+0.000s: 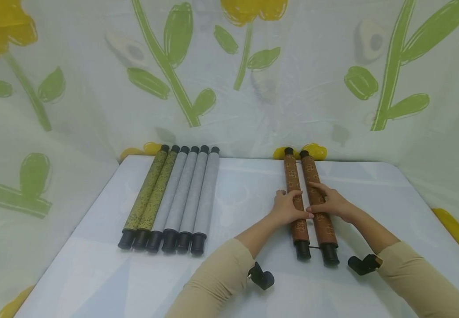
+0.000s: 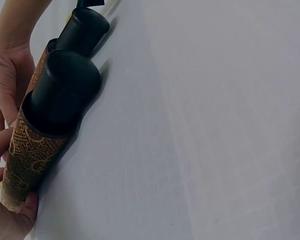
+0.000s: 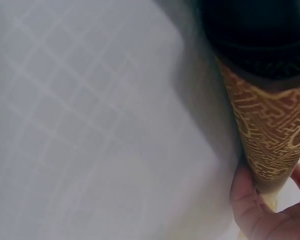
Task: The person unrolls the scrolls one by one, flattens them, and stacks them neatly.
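Observation:
Two brown hanging scrolls with gold patterns and black end knobs lie side by side on the table's right half, a thin gap between them. My left hand (image 1: 286, 208) grips the left brown scroll (image 1: 291, 174) around its middle, thumb and fingers on either side. On the right brown scroll (image 1: 310, 170), my right hand (image 1: 335, 205) holds the roll with thumb and fingers spread across it. Both thumbs come close together at the gap. In the right wrist view, fingers (image 3: 246, 192) pinch the brown roll (image 3: 270, 130) on both sides. A dark line joins the scrolls near their lower knobs.
To the left, two olive-green patterned scrolls (image 1: 148, 190) and several pale grey scrolls (image 1: 189, 194) lie in a row with black knobs. The white table (image 1: 249, 256) ends at a flower-printed curtain (image 1: 293, 88). A black device (image 1: 262, 276) sits at my left wrist, another (image 1: 364, 265) at my right.

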`<state>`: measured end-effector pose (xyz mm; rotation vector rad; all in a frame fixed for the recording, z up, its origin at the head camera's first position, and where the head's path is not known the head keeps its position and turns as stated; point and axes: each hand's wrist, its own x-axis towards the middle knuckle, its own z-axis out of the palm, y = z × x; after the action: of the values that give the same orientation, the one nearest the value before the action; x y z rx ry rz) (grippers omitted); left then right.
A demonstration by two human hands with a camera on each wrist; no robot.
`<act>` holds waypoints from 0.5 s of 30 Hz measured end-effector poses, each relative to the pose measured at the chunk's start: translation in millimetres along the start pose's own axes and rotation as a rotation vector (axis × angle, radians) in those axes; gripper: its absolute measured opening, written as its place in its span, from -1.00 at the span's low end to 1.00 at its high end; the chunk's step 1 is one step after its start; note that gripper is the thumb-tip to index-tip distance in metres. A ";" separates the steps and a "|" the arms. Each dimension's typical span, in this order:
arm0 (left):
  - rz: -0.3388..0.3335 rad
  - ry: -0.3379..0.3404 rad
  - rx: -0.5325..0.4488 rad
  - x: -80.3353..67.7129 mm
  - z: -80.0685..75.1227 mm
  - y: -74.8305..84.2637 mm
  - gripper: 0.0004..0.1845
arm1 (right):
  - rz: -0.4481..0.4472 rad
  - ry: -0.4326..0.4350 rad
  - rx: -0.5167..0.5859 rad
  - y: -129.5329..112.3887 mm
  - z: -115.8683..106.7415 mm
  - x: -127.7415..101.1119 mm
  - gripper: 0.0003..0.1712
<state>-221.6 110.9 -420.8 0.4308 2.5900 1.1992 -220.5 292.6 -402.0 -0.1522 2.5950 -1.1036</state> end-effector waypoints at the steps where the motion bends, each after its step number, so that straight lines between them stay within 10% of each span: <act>1: -0.004 0.003 -0.004 -0.1 -0.4 -0.4 -0.22 | -0.001 0.000 0.004 0.3 -0.2 -0.4 0.06; 15: -0.038 0.003 -0.046 -0.1 -11.3 -7.4 -0.27 | 0.006 -0.036 0.022 6.4 -8.5 -6.3 0.05</act>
<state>-226.6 98.4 -419.4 0.3683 2.5561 1.2448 -217.1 304.3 -399.4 -0.1574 2.5488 -1.1166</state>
